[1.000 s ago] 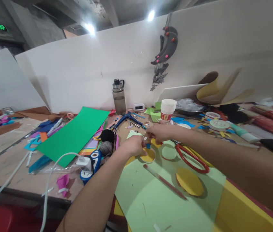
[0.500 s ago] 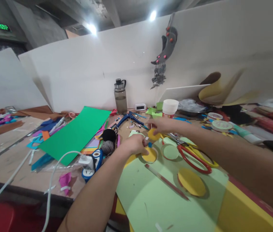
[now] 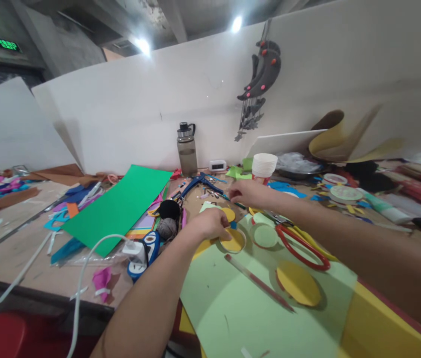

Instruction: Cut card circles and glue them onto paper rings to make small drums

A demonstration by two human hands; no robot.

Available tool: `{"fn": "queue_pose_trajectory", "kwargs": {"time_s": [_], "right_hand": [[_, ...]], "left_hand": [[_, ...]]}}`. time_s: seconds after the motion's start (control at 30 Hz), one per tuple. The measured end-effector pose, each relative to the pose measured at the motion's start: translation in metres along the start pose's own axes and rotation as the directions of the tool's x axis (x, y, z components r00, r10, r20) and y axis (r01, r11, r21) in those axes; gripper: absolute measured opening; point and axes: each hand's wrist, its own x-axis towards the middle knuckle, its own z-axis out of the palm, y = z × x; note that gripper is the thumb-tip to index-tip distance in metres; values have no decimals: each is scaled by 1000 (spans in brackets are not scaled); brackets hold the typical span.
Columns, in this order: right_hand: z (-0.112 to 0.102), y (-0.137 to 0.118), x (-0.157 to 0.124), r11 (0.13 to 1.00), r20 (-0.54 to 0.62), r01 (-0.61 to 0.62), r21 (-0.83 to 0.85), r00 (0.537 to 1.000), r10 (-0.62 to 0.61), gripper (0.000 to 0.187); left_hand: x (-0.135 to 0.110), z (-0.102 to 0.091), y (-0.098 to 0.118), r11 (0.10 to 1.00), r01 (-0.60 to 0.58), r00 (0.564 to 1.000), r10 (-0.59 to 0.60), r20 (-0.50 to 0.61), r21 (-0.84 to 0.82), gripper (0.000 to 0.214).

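My left hand is closed in a pinch at the far left of the pale green sheet. A small yellow disc shows just beyond its fingertips, apparently held by them. Directly under those fingers lies a ring with a yellow disc inside it. A bit of blue peeks out between the two discs. My right hand hovers farther back and to the right, in front of the paper cups. Its fingers are curled down and close together; whatever they pinch, if anything, is hidden.
Red-handled scissors, a pencil, a pale green disc and a larger yellow disc lie on the sheet. A glue gun and water bottle stand behind. A power strip with a white cable sits left.
The small yellow disc has left my right hand and now shows beside my left fingertips. My right hand has drawn slightly up and away. The view has shifted a little.
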Motion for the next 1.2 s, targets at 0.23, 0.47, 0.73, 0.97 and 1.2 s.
{"fn": "queue_pose_trajectory", "kwargs": {"time_s": [0.23, 0.47, 0.73, 0.97, 1.2], "right_hand": [[2, -11, -13, 979, 136, -13, -205, 990, 42, 7], [-2, -11, -9, 949, 172, -4, -315, 983, 61, 13], [2, -2, -11, 963, 42, 38, -267, 999, -28, 13], [-6, -1, -35, 987, -178, -80, -140, 983, 54, 26], [-16, 6, -86, 986, -333, -167, 17, 929, 163, 25]], "left_hand": [[0, 1, 1, 999, 15, 1000, -16, 10, 39, 28], [1, 3, 1, 997, 24, 1000, -24, 8, 76, 27], [-3, 2, 5, 995, 11, 1000, -10, -13, 98, 28], [-4, -1, 5, 999, -6, 1000, 6, 3, 47, 27], [-7, -6, 1, 999, 20, 1000, -19, 14, -48, 31]]}}
